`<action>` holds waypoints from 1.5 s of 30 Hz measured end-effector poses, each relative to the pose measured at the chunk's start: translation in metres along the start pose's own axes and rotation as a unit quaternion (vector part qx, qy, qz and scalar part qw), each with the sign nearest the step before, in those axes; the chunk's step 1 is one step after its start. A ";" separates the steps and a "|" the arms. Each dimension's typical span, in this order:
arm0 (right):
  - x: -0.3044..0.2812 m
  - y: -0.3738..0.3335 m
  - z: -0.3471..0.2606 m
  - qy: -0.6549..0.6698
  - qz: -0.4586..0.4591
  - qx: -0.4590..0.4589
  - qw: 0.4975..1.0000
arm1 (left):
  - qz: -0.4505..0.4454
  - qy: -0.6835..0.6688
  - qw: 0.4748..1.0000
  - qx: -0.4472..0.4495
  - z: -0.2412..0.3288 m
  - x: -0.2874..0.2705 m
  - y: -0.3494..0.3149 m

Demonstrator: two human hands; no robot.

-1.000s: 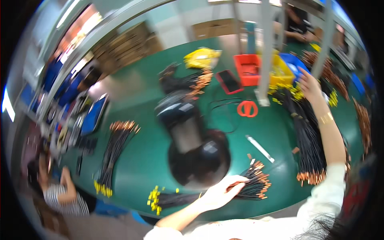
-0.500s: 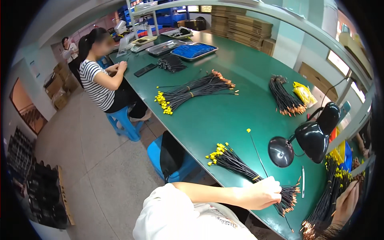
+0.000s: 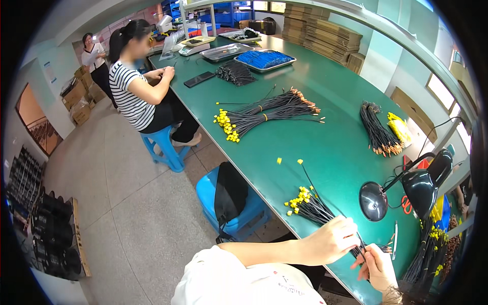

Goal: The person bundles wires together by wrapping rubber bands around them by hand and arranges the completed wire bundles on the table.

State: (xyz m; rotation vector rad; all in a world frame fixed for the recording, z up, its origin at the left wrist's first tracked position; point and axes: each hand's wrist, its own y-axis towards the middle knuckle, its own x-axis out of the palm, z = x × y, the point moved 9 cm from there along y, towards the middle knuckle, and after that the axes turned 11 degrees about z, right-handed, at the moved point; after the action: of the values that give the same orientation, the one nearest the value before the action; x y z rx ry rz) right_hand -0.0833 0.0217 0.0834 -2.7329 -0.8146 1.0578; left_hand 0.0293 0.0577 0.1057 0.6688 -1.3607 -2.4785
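Note:
A bundle of thin black wires (image 3: 319, 211) with yellow end caps and copper-coloured tips lies near the table's front edge. My left hand (image 3: 330, 241) is closed over its middle, gripping black wire. Close beside it, my right hand (image 3: 377, 267) has its fingers bent around a black wire near the copper-tipped ends; the fingers partly hide the contact. One wire with a yellow cap (image 3: 300, 161) sticks out beyond the bundle's far end. Another yellow cap (image 3: 279, 160) shows to its left; whether it is on a wire I cannot tell.
A black desk lamp (image 3: 373, 201), red scissors (image 3: 406, 204) and a thin metal strip (image 3: 395, 239) are on the right. More wire bundles (image 3: 267, 116) lie farther back on the green table (image 3: 305, 137). A co-worker (image 3: 133, 96) sits at the far left, near a blue stool (image 3: 211, 190).
My right hand has come from the bundle at the far right to beside my left hand. The view has shifted. A second yellow cap now shows near the bundle's far end.

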 end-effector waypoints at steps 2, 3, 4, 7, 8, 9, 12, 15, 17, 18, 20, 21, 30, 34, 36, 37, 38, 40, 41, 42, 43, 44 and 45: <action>0.002 0.008 0.008 0.051 -0.006 0.007 0.999 | -0.001 -0.001 1.000 0.002 -0.007 -0.002 0.002; 0.004 0.012 0.011 0.101 -0.009 0.011 0.995 | 0.032 0.004 0.999 0.007 -0.008 -0.008 0.005; 0.005 0.016 0.007 0.154 -0.010 -0.001 0.988 | 0.065 0.010 0.998 0.012 -0.009 -0.015 0.009; 0.011 0.025 0.019 0.274 -0.041 0.064 0.959 | 0.200 0.040 0.979 -0.002 -0.011 -0.053 0.022; 0.010 0.030 0.014 0.339 -0.048 0.048 0.938 | 0.200 0.040 0.979 -0.004 -0.014 -0.054 0.017; 0.009 0.034 0.003 0.403 -0.055 0.031 0.913 | 0.226 0.007 0.974 -0.024 -0.022 -0.058 0.008; 0.000 0.047 -0.024 0.446 0.015 -0.049 0.893 | 0.235 -0.047 0.969 -0.056 -0.035 -0.061 -0.002; 0.013 0.060 -0.041 0.324 0.017 -0.089 0.942 | 0.044 -0.244 0.950 -0.189 -0.052 -0.019 -0.006; 0.025 0.067 -0.050 0.289 -0.021 -0.084 0.953 | 0.006 -0.295 0.917 -0.270 -0.061 -0.009 -0.017; 0.030 0.070 -0.051 0.274 -0.031 -0.079 0.958 | -0.034 -0.344 0.873 -0.345 -0.066 0.002 -0.026; 0.028 0.078 -0.052 0.245 -0.015 -0.099 0.964 | -0.012 -0.420 0.813 -0.402 -0.075 0.007 -0.034; 0.025 0.081 -0.052 0.216 0.003 -0.120 0.969 | 0.026 -0.437 0.796 -0.418 -0.079 0.002 -0.033; 0.020 0.091 -0.045 0.204 0.022 -0.130 0.970 | -0.038 -0.423 0.777 -0.465 -0.092 0.009 -0.051; 0.022 0.097 -0.043 0.195 0.030 -0.118 0.973 | -0.058 -0.414 0.776 -0.473 -0.091 0.012 -0.062; 0.022 0.100 -0.038 0.225 0.039 -0.085 0.970 | -0.049 -0.427 0.778 -0.459 -0.093 0.013 -0.064; 0.018 0.102 -0.038 0.224 0.065 -0.091 0.968 | -0.035 -0.467 0.735 -0.491 -0.095 0.015 -0.068; 0.013 0.105 -0.039 0.225 0.091 -0.096 0.965 | -0.022 -0.503 0.688 -0.522 -0.097 0.016 -0.072; -0.002 0.107 -0.049 0.204 0.165 -0.129 0.956 | -0.040 -0.501 0.675 -0.539 -0.098 0.015 -0.079; -0.009 0.111 -0.045 0.231 0.174 -0.121 0.950 | -0.042 -0.501 0.682 -0.530 -0.098 0.015 -0.077; -0.012 0.118 -0.039 0.258 0.178 -0.113 0.943 | -0.040 -0.500 0.689 -0.523 -0.099 0.014 -0.077; -0.012 0.124 -0.037 0.273 0.185 -0.109 0.938 | -0.042 -0.494 0.685 -0.533 -0.100 0.013 -0.080; -0.015 0.125 -0.036 0.286 0.200 -0.101 0.932 | -0.049 -0.477 0.693 -0.539 -0.101 0.011 -0.077; -0.013 0.125 -0.039 0.293 0.204 -0.087 0.930 | -0.038 -0.476 0.690 -0.544 -0.102 0.009 -0.077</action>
State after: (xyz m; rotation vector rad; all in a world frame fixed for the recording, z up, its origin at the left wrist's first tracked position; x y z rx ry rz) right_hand -0.0104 -0.0880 0.0864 -3.1749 -0.2600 0.1510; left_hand 0.0732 0.0203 -0.0094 -0.9462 0.3011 -3.0819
